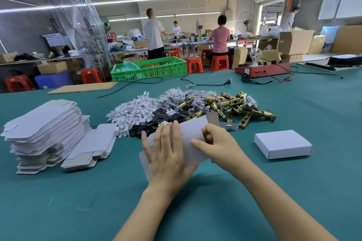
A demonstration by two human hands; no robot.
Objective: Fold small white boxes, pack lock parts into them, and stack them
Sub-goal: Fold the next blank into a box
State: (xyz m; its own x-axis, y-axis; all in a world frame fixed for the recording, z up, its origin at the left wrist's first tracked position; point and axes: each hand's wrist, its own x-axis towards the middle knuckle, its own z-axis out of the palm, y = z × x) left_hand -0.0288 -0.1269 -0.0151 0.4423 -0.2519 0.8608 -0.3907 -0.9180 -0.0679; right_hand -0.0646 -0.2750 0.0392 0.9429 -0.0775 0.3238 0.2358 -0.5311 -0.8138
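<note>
You are folding a box blank (188, 139) into shape, so the step in hand is the folding, not yet the packing. Your left hand (166, 154) is lying spread over the blank's near left part, fingers straight and pressing it. Your right hand (217, 143) is pinching the blank's right end, thumb and fingers curled round what looks like a side flap, though your fingers are hiding the fold itself. The blank is sitting between both hands, near the middle of the bench (293, 191) and just in front of the heap of lock parts (195, 107). One finished box (282, 144) is lying closed to your right, well apart from your hands. The stack of flat blanks (45, 133) is waiting toward the bench's left edge. Next you are likely needing to tuck that end in and square the walls, keeping the left hand pressing so the card does not spring open.
</note>
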